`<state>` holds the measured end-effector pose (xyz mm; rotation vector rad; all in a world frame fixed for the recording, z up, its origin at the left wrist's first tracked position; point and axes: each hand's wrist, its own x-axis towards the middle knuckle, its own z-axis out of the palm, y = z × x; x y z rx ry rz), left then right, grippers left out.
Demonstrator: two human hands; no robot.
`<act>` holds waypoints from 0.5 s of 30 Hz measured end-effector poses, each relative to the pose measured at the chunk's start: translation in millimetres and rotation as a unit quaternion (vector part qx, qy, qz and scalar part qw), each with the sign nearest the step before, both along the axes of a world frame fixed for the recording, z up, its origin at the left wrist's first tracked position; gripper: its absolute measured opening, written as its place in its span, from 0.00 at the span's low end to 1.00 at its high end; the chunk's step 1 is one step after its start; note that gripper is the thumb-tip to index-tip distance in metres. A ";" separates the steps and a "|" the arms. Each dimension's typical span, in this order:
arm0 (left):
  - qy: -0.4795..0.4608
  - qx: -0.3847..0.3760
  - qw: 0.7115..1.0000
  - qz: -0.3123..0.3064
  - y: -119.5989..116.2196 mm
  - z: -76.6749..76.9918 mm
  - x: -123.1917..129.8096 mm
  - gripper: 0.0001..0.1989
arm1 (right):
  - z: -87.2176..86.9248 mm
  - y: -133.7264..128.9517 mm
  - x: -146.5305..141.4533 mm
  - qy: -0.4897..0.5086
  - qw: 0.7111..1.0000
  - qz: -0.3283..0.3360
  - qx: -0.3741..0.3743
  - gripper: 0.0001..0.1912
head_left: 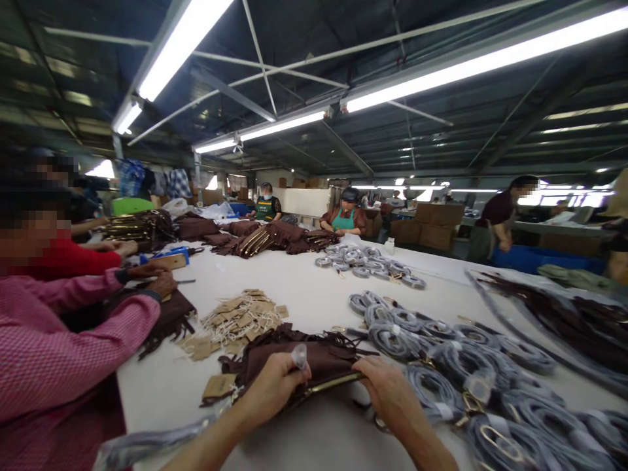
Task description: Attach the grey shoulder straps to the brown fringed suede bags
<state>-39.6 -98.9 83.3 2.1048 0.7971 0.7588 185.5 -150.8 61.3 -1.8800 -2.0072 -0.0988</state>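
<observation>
A dark brown fringed pouch [304,360] lies flat on the white desk [206,268], its fringe spread along the far side. A gold-toned metal strip [333,381] runs along the near edge, slightly aslant, between the left hand [280,383] and the right hand [385,386], which both touch the pouch.

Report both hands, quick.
Left hand: closed, pinching a clear plastic piece over the brown fringed bag.
Right hand: fingers at the gold-coloured rim; whether gripping, can't tell.
</observation>
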 end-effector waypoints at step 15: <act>0.335 0.224 0.915 0.012 0.5 -11.9 -59.9 0.36 | -29.4 13.7 45.1 -0.064 0.994 -0.002 0.089 0.20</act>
